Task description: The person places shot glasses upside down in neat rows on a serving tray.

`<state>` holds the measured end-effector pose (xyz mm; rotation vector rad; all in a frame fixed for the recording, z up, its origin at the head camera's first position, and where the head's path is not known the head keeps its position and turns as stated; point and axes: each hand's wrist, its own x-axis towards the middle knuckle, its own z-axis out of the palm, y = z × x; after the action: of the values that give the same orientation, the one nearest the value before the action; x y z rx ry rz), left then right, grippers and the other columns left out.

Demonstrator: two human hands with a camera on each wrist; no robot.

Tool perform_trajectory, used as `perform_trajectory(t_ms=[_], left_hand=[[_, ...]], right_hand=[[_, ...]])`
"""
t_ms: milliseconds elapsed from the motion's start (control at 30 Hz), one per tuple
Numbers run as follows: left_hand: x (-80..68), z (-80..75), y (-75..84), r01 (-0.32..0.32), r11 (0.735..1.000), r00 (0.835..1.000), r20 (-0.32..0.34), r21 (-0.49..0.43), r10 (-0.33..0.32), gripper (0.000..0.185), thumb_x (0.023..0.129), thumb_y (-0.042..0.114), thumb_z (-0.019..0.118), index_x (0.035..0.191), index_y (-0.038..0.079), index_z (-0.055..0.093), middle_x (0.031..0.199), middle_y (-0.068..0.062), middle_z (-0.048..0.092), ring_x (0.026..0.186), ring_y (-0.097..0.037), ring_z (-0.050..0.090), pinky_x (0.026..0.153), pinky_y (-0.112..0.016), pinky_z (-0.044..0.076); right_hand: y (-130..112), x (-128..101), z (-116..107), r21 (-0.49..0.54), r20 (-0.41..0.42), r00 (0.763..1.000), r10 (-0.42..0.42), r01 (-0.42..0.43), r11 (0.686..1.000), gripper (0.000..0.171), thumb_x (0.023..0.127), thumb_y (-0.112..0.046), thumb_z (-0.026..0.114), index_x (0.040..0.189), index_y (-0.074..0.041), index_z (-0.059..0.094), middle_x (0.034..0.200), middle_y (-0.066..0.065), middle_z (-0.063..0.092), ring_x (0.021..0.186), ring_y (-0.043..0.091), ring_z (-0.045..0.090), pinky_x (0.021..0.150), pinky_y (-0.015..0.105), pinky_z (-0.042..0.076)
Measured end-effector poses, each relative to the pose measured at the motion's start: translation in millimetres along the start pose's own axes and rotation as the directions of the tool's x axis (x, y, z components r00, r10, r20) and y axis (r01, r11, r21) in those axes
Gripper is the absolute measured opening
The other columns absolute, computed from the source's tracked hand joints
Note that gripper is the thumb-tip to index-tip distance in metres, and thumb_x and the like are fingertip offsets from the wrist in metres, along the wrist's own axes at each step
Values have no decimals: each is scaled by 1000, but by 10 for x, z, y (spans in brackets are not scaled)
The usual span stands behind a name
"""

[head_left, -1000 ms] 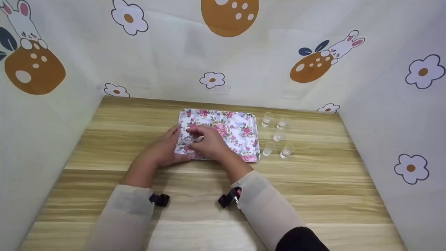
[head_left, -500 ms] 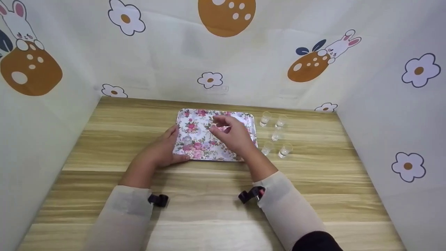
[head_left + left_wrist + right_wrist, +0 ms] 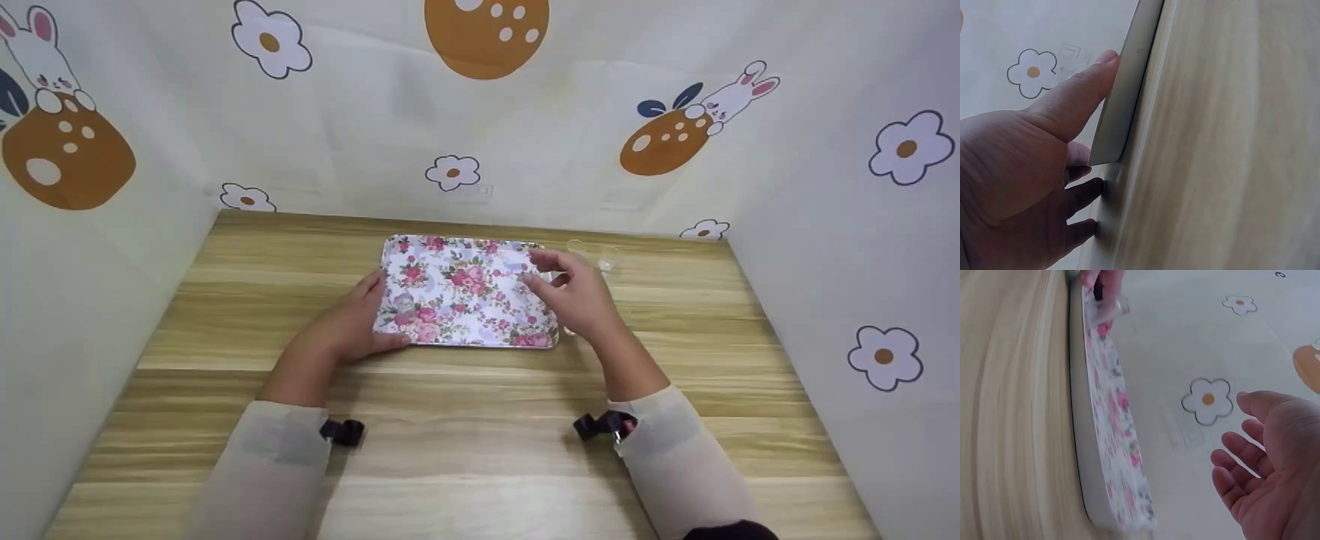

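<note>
A floral tray (image 3: 480, 300) lies on the wooden table (image 3: 450, 450). One small clear glass (image 3: 405, 302) stands on the tray's near left part, seen also in the right wrist view as the glass (image 3: 1107, 308). My left hand (image 3: 371, 311) rests against the tray's near left corner, its thumb (image 3: 1078, 93) straight along the tray rim (image 3: 1129, 95) and its fingers on the table. My right hand (image 3: 551, 271) hovers with relaxed, empty fingers (image 3: 1235, 455) over the tray's right edge (image 3: 1112, 427), beside more clear glasses (image 3: 609, 259).
Two of the small glasses (image 3: 576, 247) show on the table just right of the tray; my right hand hides the others. Fabric walls printed with flowers and rabbits (image 3: 705, 112) close in the table on three sides.
My right hand let go of the glass on the tray's left part and moved right across the tray to its right edge. The left hand stayed put.
</note>
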<state>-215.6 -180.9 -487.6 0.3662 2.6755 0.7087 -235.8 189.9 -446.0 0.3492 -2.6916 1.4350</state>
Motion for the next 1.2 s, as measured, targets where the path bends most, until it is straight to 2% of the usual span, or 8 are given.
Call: perform_trajectory(t_ms=[133, 267, 533, 667, 833, 933, 1033, 1200], left_hand=[[1, 4, 3, 0, 1000, 1000, 1, 3, 0, 124, 93, 63, 75, 171, 1, 0, 183, -14, -6, 166, -47, 9, 136, -59, 17], [-6, 2, 9, 9, 1000, 1000, 6, -1, -9, 125, 93, 64, 75, 171, 2, 0, 183, -14, -7, 167, -46, 8, 137, -59, 16], [4, 10, 19, 11, 1000, 1000, 14, -8, -11, 126, 92, 64, 75, 171, 3, 0, 183, -13, -7, 167, -45, 8, 136, -58, 17], [1, 4, 21, 19, 1000, 1000, 13, -15, -19, 126, 92, 64, 76, 171, 3, -1, 183, -13, -8, 167, -45, 7, 137, -58, 16], [15, 9, 14, 22, 999, 1000, 13, -25, -22, 127, 92, 63, 77, 171, 4, -2, 183, -12, -8, 167, -45, 7, 136, -58, 17], [23, 17, 7, 25, 999, 1000, 12, -19, -25, 126, 92, 63, 77, 171, 4, -1, 183, -12, -8, 167, -46, 9, 136, -58, 18], [21, 15, 12, 29, 999, 999, 13, -22, -29, 126, 92, 64, 76, 172, 4, -1, 183, -12, -8, 166, -47, 10, 136, -58, 18], [8, -3, 21, 32, 999, 999, 17, -32, -32, 127, 92, 64, 76, 172, 4, -2, 183, -12, -9, 166, -48, 9, 136, -60, 18]], right_hand=[[150, -86, -228, -2, -52, 999, 0, 0, 1000, 40, 98, -23, 80, 135, -8, 73, 130, 12, 75, 119, 27, 69, 91, 29, 59], [286, -183, -423, -11, -90, 996, 12, -13, 1000, 40, 98, -20, 79, 135, -7, 72, 132, 13, 75, 121, 27, 69, 91, 23, 57], [503, -365, -689, -38, -127, 990, 61, -67, 997, 44, 99, -26, 80, 137, -7, 70, 138, 13, 73, 129, 30, 66, 97, 24, 55], [585, -418, -766, -34, -132, 987, 87, -92, 995, 45, 98, -27, 80, 138, -7, 70, 139, 13, 72, 129, 27, 65, 99, 24, 56], [654, -464, -876, -11, -116, 985, 125, -127, 992, 51, 98, -29, 80, 141, -6, 67, 142, 15, 70, 130, 35, 63, 91, 12, 55], [689, -486, -933, -7, -85, 985, 149, -150, 989, 54, 97, -29, 81, 144, -6, 66, 145, 17, 68, 130, 38, 62, 86, 10, 54], [750, -495, -969, -26, -31, 986, 161, -162, 986, 61, 96, -28, 83, 149, -6, 61, 149, 18, 65, 135, 37, 60, 94, 19, 57], [904, -483, -983, -39, 77, 981, 178, -176, 984, 75, 92, -27, 87, 156, -4, 53, 155, 20, 60, 142, 38, 57, 113, 49, 55]])
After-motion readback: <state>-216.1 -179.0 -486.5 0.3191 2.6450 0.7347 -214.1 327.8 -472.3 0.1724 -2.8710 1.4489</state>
